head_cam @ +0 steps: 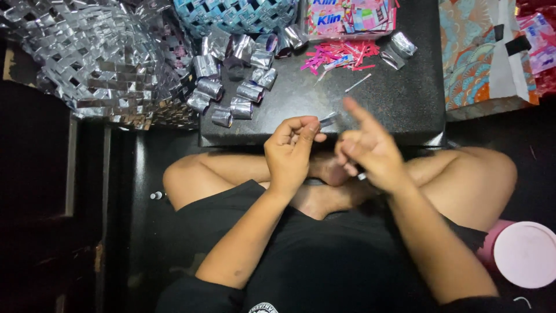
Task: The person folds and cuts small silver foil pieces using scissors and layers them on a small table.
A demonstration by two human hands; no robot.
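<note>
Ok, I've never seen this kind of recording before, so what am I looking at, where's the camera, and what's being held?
There is one picture, taken by a camera worn on a person's head, looking down at their lap as they sit cross-legged. The left hand pinches a small silvery folded strip. The right hand is blurred, one finger raised; a small piece seems to sit under its fingers. Ahead is a dark low table with silver folded foil pieces, pink paper scraps and, at its left edge, a silver woven mat. A pink tub stands beside the right knee.
</note>
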